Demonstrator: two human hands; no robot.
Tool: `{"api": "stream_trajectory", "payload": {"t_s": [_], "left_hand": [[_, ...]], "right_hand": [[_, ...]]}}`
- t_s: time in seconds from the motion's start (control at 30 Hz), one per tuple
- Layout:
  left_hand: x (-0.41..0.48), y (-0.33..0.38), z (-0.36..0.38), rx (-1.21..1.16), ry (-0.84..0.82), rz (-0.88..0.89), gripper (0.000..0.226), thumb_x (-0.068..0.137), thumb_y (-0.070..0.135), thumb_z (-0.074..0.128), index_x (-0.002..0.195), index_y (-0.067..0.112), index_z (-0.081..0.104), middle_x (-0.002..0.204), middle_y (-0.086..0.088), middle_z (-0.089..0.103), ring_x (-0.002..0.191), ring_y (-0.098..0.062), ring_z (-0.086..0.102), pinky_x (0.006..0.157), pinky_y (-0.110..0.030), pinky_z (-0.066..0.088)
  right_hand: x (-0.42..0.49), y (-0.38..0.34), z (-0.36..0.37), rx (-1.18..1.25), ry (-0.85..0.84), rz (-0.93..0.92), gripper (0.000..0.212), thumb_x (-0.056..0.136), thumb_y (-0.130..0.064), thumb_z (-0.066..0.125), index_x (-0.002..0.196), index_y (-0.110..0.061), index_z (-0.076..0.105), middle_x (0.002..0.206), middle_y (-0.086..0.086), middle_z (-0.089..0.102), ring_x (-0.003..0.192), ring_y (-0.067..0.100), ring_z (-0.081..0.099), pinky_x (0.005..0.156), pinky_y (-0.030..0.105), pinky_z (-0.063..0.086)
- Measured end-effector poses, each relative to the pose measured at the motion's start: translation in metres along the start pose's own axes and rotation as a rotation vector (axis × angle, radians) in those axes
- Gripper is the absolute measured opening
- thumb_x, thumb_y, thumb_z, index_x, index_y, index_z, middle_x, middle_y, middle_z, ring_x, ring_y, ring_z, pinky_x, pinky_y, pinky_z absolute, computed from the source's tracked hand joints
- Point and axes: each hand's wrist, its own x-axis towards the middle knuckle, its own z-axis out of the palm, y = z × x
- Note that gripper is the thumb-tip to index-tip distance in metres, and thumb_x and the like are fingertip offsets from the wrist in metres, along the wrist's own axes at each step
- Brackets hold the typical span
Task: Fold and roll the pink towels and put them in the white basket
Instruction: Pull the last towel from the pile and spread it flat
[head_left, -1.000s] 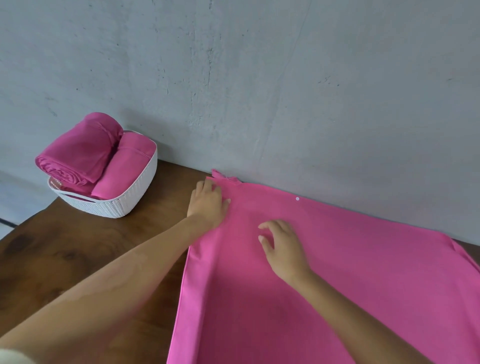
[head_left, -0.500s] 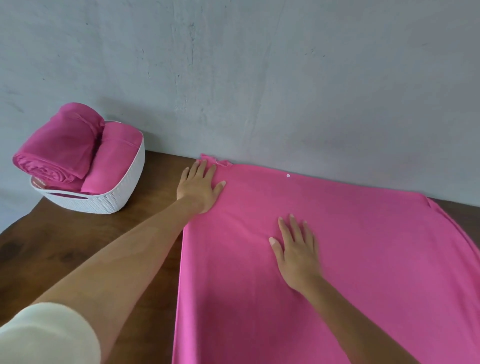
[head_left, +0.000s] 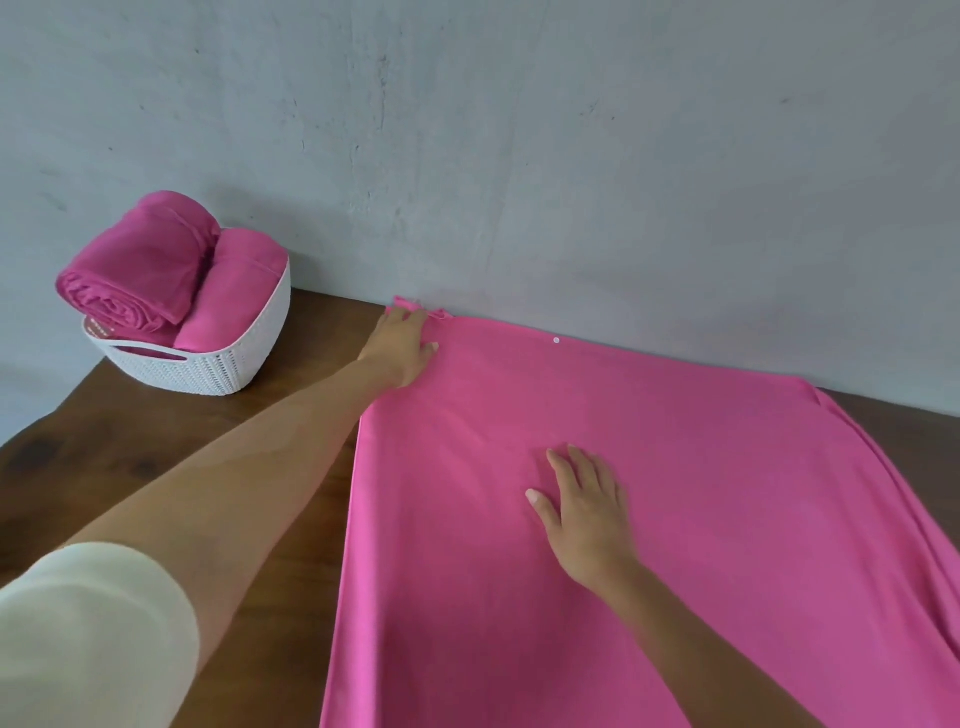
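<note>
The pink towel (head_left: 675, 493) is lying spread flat on the wooden table (head_left: 130, 457), its far edge touching the grey wall (head_left: 519, 156) and its near part going out of view. The left hand (head_left: 402, 345) is resting open, fingers straight, on the far left corner, where the cloth is bunching a little. The right hand (head_left: 587, 512) is pressing flat on the middle of the towel, fingers straight and slightly apart. Neither hand is gripping anything. At the right edge a second layer seems to be showing, so I am judging that the towel is doubled and is being smoothed for the next fold.

The main risk is sitting in that far left corner: if the bunch is not being flattened, it is going into the fold and making the roll uneven. The layers at the right are not lying exactly together, and a push from the palm may be sliding the top one further off. A small white dot (head_left: 556, 340) is sitting on the cloth near the far edge; I cannot tell what it is, and it may be getting rolled inside.

At the far left, well apart from the towel, the white basket (head_left: 208, 364) is holding rolled pink towels (head_left: 140, 275), one lying on top and reaching over the rim. Another roll may be finding little room there.
</note>
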Motion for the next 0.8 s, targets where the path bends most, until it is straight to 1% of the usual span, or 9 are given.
{"api": "stream_trajectory", "payload": {"t_s": [0.1,0.17,0.27,0.4,0.5,0.6,0.67,0.73,0.8], "left_hand": [[0.008,0.006,0.0,-0.027,-0.031,-0.07,0.057,0.102,0.037,0.054,0.153,0.023,0.034,0.148,-0.026,0.038,0.138,-0.045,0.032,0.117,-0.046,0.028],[0.019,0.003,0.001,-0.066,-0.032,-0.104,0.049,0.099,0.043,0.055,0.145,0.033,0.041,0.141,-0.025,0.043,0.133,-0.043,0.034,0.112,-0.045,0.031],[0.033,-0.002,0.004,-0.084,-0.039,-0.15,0.043,0.095,0.052,0.055,0.136,0.041,0.049,0.143,-0.019,0.044,0.136,-0.041,0.033,0.112,-0.045,0.032],[0.036,0.006,0.001,-0.153,-0.028,-0.184,0.042,0.097,0.052,0.056,0.137,0.038,0.055,0.151,-0.012,0.035,0.142,-0.037,0.026,0.114,-0.048,0.031],[0.033,0.009,0.002,-0.184,-0.018,-0.187,0.039,0.095,0.052,0.057,0.131,0.037,0.061,0.15,-0.007,0.036,0.141,-0.035,0.028,0.113,-0.051,0.033],[0.024,0.01,0.005,-0.174,0.03,-0.125,0.034,0.095,0.044,0.058,0.126,0.03,0.063,0.148,-0.007,0.039,0.138,-0.037,0.034,0.106,-0.058,0.038],[0.014,0.01,0.008,-0.157,0.084,-0.045,0.034,0.095,0.037,0.059,0.127,0.024,0.062,0.143,-0.009,0.042,0.136,-0.037,0.036,0.102,-0.062,0.041],[0.003,0.008,0.012,-0.132,0.109,0.036,0.036,0.097,0.034,0.059,0.131,0.022,0.061,0.14,-0.007,0.046,0.133,-0.035,0.04,0.105,-0.059,0.042],[-0.004,0.002,0.017,-0.11,0.121,0.151,0.036,0.097,0.034,0.059,0.131,0.021,0.061,0.136,-0.003,0.05,0.128,-0.031,0.047,0.108,-0.052,0.041]], "right_hand": [[-0.003,0.007,0.0,0.024,0.005,0.01,0.107,0.075,-0.08,-0.015,0.159,-0.026,0.024,0.167,0.0,0.017,0.153,0.024,0.011,0.125,0.043,0.011],[-0.003,0.009,0.003,0.029,0.015,0.014,0.115,0.071,-0.084,-0.024,0.158,-0.027,0.024,0.167,-0.002,0.016,0.153,0.023,0.01,0.125,0.042,0.01],[-0.003,0.008,0.007,0.037,0.014,0.035,0.123,0.062,-0.085,-0.033,0.159,-0.03,0.021,0.168,-0.004,0.011,0.154,0.022,0.006,0.125,0.041,0.009],[-0.001,0.011,0.008,0.042,0.018,0.031,0.12,0.063,-0.085,-0.031,0.159,-0.032,0.018,0.168,-0.007,0.008,0.154,0.02,0.004,0.125,0.04,0.007],[-0.002,0.013,0.009,0.049,0.004,0.021,0.107,0.072,-0.083,-0.02,0.159,-0.033,0.017,0.168,-0.008,0.006,0.154,0.02,0.003,0.124,0.04,0.005],[-0.002,0.012,0.007,0.056,-0.014,0.02,0.095,0.079,-0.078,-0.006,0.159,-0.034,0.015,0.168,-0.008,0.004,0.154,0.02,0.0,0.124,0.04,0.003],[-0.002,0.011,0.006,0.064,-0.019,0.025,0.09,0.082,-0.076,0.0,0.16,-0.034,0.015,0.168,-0.009,0.004,0.154,0.02,0.0,0.124,0.041,0.003],[-0.003,0.012,0.007,0.055,-0.019,0.024,0.089,0.083,-0.076,-0.001,0.16,-0.034,0.015,0.168,-0.008,0.004,0.154,0.02,0.001,0.125,0.041,0.005],[-0.004,0.012,0.008,0.039,-0.012,0.019,0.094,0.081,-0.08,-0.011,0.16,-0.034,0.013,0.168,-0.008,0.003,0.154,0.02,0.0,0.125,0.041,0.005]]}}
